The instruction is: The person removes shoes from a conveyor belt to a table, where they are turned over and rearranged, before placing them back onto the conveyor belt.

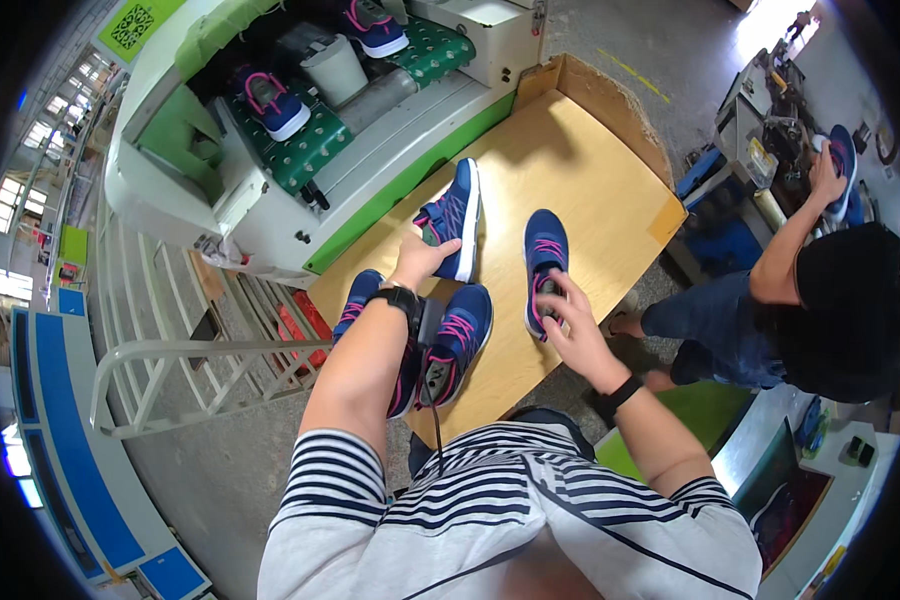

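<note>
Several navy sneakers with pink laces lie on a plywood table (590,170). My left hand (420,258) grips the heel of one sneaker (454,215) that lies on its side with its white sole turned right. My right hand (568,318) holds the heel opening of a second sneaker (545,265) standing upright. Two more sneakers (457,340) rest near the table's front edge, partly hidden under my left forearm.
A white and green machine (270,170) stands behind the table, with sneakers (270,100) on its green dotted belt pads. At the right, another person (820,310) in dark clothes handles a sneaker at a workbench. A white metal rack (200,370) stands at the left.
</note>
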The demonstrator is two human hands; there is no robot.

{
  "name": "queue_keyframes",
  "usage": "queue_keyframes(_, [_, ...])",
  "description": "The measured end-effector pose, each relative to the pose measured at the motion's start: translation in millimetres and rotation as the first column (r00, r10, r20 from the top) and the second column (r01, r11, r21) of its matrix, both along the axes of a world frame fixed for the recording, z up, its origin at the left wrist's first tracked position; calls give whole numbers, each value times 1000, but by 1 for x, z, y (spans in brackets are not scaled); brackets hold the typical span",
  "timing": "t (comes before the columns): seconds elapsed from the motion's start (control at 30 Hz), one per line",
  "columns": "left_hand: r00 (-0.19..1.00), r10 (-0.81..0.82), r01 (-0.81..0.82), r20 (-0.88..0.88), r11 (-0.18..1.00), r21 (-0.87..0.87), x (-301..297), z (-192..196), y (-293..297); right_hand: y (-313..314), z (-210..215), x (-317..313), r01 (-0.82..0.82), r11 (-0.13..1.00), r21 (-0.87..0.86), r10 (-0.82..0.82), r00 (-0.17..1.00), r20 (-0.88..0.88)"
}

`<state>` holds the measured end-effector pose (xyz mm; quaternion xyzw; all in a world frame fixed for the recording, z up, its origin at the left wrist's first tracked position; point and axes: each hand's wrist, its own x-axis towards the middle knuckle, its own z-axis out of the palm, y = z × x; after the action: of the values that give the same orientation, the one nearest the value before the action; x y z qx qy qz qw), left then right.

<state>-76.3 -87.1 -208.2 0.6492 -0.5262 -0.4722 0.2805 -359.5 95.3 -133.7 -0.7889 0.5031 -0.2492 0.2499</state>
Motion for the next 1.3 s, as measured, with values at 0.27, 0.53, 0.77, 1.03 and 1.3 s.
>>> queue_keyframes(0.27, [784,40,327,619,822,-467,-114,49,36,4,-56,37,604,781,156,-622,735,271])
queue_keyframes(0.53, [779,98,-2,-620,988,153,-56,66,19,-12,-49,20,538,734,415,-673,492,553])
queue_keyframes(0.77, [690,212,-303,-692,953,-11,43,194,59,-124,15,8,319,836,447,-541,334,772])
queue_keyframes(1.03, [888,455,-395,-65,683,-614,47,207,-22,-350,125,105,410,897,-166,-224,744,629])
queue_keyframes(1.3, [891,438,-244,120,685,-687,63,199,-66,-374,94,120,523,793,-313,-317,792,521])
